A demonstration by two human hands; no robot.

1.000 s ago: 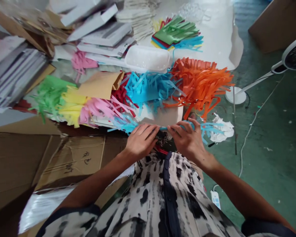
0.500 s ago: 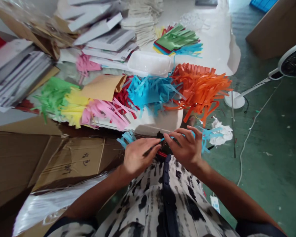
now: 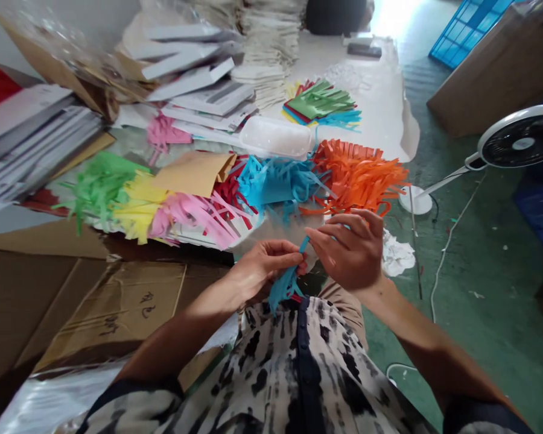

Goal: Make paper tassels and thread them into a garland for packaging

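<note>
A blue paper tassel (image 3: pixel 284 287) hangs in front of my shirt, its fringe pointing down. My left hand (image 3: pixel 271 263) pinches it near the top between thumb and fingers. Against its short twisted upper end lie the fingertips of my right hand (image 3: pixel 349 248), closed in a pinch. Beyond the hands, fringed paper bundles line the table edge: orange (image 3: pixel 359 172), blue (image 3: pixel 271 182), dark red (image 3: pixel 233 194), pink (image 3: pixel 192 212), yellow (image 3: pixel 140 205) and green (image 3: pixel 104 178). A brown envelope-like paper (image 3: pixel 192 173) lies over some of them.
A white plastic tray (image 3: pixel 276 137) and a pile of fringed sheets (image 3: pixel 323 99) lie behind. Stacked flat packets (image 3: pixel 36 144) stand at the left. An open cardboard box (image 3: pixel 131 301) sits below left. On the right are a fan (image 3: pixel 520 143), its cable (image 3: pixel 452 232) and crumpled white paper (image 3: pixel 396 253).
The blue strip stretched sideways between both hands is now gathered, with its fringe hanging below my left hand. My right hand has risen slightly. The view has shifted a little.
</note>
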